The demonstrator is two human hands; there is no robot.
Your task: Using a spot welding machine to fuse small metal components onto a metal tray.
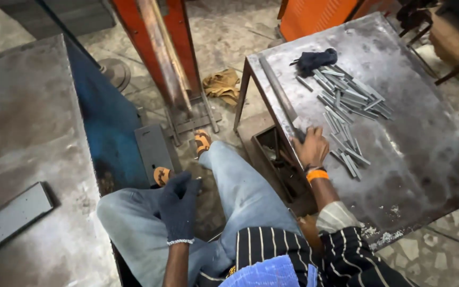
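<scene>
The bare right hand (311, 147) is clamped on a long metal bar (281, 98) at the steel tabletop's (426, 154) left edge, beside scattered short metal strips (346, 101), while the gloved left hand (179, 208) rests open over the knee

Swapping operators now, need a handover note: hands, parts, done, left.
Left hand: dark glove on, resting on the knee, holding nothing.
Right hand: bare, orange wristband, gripping the near end of the long metal bar lying along the left edge of the steel table.
Short metal strips lie loose mid-table; spare dark glove sits at the far end.
Done: strips piled up.
Left: bar not yet lifted off the table.
</scene>
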